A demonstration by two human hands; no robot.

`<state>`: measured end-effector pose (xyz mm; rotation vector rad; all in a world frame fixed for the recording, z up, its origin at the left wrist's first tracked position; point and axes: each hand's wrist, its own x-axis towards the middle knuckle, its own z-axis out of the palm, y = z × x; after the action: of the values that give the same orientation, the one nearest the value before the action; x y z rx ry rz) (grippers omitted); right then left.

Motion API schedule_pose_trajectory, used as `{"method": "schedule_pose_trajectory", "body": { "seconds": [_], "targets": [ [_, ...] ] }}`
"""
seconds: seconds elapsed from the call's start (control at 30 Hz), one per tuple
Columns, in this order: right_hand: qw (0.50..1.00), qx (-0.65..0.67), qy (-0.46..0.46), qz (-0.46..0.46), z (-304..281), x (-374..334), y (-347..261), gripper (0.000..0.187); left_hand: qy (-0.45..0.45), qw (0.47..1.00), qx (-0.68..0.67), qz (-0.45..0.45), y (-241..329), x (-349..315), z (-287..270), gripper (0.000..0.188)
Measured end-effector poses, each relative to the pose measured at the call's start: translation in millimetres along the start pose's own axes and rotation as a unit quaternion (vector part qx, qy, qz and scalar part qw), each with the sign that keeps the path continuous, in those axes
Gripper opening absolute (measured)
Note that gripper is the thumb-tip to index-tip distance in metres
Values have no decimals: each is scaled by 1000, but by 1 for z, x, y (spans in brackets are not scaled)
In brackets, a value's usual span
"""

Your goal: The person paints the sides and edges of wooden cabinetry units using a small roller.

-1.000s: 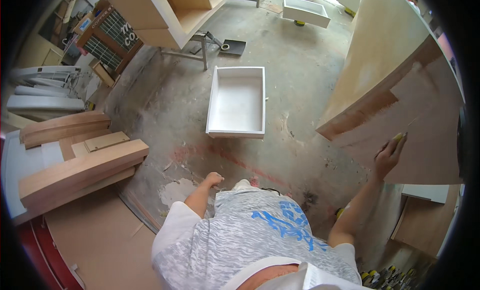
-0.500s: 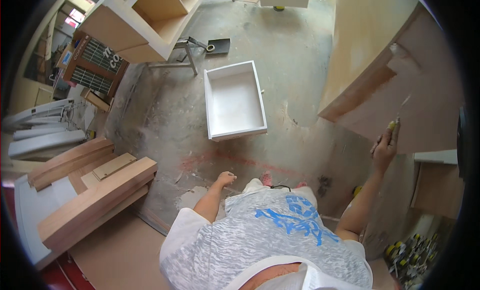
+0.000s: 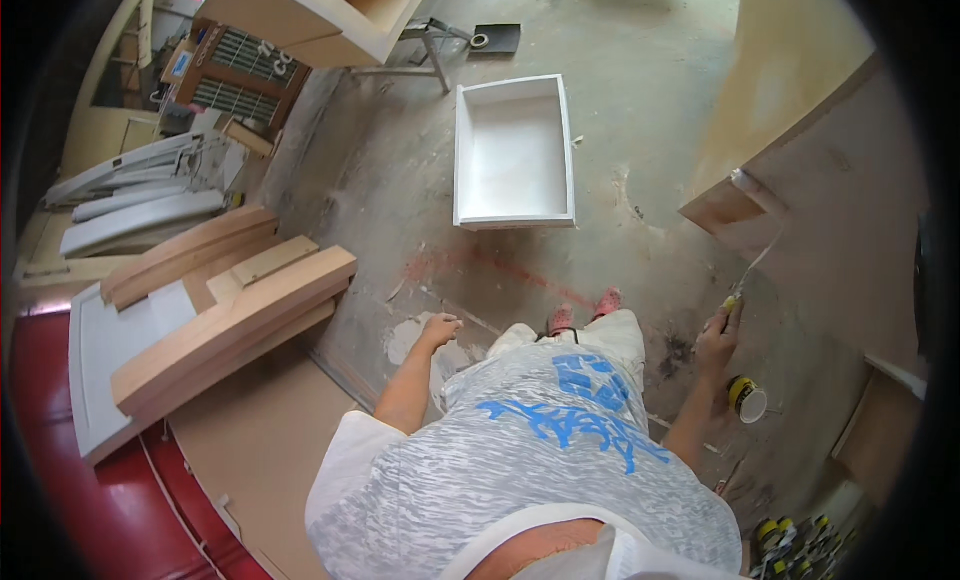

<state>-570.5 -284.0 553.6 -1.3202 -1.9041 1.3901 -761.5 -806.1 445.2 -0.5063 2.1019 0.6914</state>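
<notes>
My right hand [image 3: 716, 342] is closed round the handle of a paint roller [image 3: 758, 192]. Its white sleeve rests near the lower corner of a large upright panel [image 3: 850, 195], on a face with a pale coat and a browner bare patch at the corner. Beside my right forearm stands an open yellow-and-black can [image 3: 745, 400] with white inside. My left hand [image 3: 438, 330] hangs in front of my body with fingers loosely curled and nothing seen in it. Beyond it, a white drawer box [image 3: 569, 150] sits with its open side up.
On the left, wooden pieces [image 3: 240, 320] lie stacked on a white panel over a red surface [image 3: 45, 400]. White mouldings [image 3: 150, 225] are piled behind them. A cabinet [image 3: 330, 20] on a metal stand is at the far left. Several small cans [image 3: 800, 545] cluster at lower right.
My right hand has come lower and left with the roller, whose sleeve moved down the panel toward its corner. The view has shifted, bringing the open can into sight. My left hand stays curled.
</notes>
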Motion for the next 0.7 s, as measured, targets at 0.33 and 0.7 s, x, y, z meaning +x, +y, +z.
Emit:
{"method": "schedule_pose_trajectory", "body": {
  "seconds": [0.33, 0.7],
  "targets": [
    [976, -184, -100, 63, 29, 35, 97, 48, -5, 999, 27, -23, 24, -89, 65, 40],
    [951, -29, -164, 261, 90, 99, 125, 53, -26, 1000, -13, -4, 6, -78, 85, 43]
  ]
}}
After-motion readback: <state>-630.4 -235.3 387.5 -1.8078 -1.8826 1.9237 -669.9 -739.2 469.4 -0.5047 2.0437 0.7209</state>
